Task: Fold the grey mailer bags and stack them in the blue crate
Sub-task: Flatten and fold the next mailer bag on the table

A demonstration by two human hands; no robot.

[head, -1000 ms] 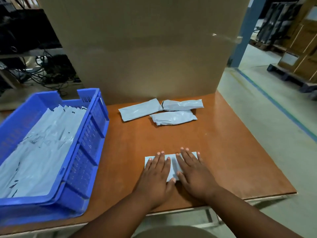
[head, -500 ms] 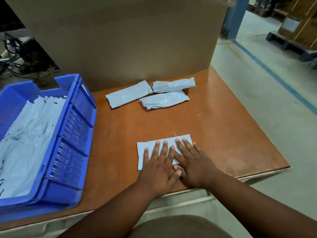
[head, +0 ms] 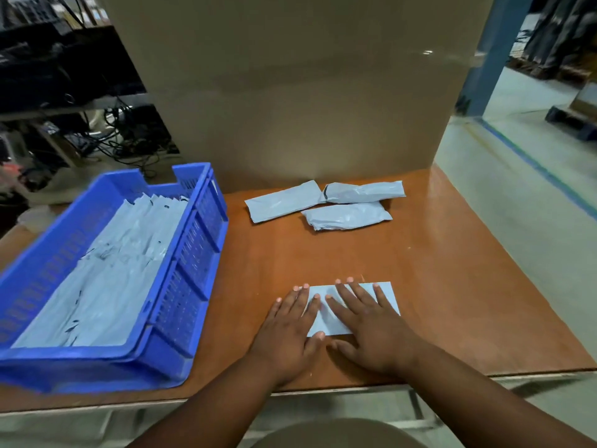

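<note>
We note both hands flat on one grey mailer bag (head: 384, 294) near the front edge of the worktop (head: 452, 286), roughly at its middle. Our left hand (head: 287, 331) lies over the bag's left end, fingers straight and spread, palm partly on bare wood; our right hand (head: 371, 328) lies over the centre, fingers straight and fanned wide, holding nothing. We judge this the pressing step: the bag looks already folded to a small rectangle and is being flattened. The next move, as we read it, calls for lifting the bag by an edge without letting the fold spring open, then carrying it left to the blue crate (head: 193, 253), which sits at the worktop's left side, overhanging the front-left corner, with many pale bags (head: 106, 279) laid inside. The crate's near wall stands between hand and stack, so the bag must go up and over. Toward the back edge lie three more mailers (head: 323, 203), close together, clear of the route. A tall cardboard panel (head: 290, 92) stands behind them.
</note>
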